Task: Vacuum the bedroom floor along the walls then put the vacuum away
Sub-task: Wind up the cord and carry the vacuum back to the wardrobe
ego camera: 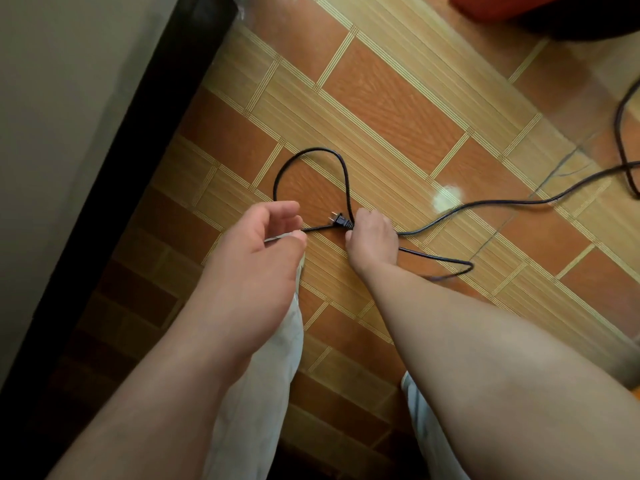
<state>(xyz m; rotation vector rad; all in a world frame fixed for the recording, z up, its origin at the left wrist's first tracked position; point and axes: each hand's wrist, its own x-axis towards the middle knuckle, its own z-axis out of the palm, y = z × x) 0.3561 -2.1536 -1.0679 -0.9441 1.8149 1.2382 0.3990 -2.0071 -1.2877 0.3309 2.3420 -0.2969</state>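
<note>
A black power cord [485,202] lies over the orange patterned tile floor [391,98] and runs off towards the right edge. My right hand [372,237] grips the cord just behind its two-pin plug [340,220], with another strand of the cord under the hand. From there the cord rises in a loop [311,150] and comes back down to my left hand [263,237], which pinches it between thumb and fingers. A red and black body [519,8], cut off at the top right corner, looks like the vacuum.
A pale wall [62,116] with a dark skirting [145,109] runs along the left. A further bend of cord [621,140] lies at the far right. My light trouser legs [263,393] show below my forearms.
</note>
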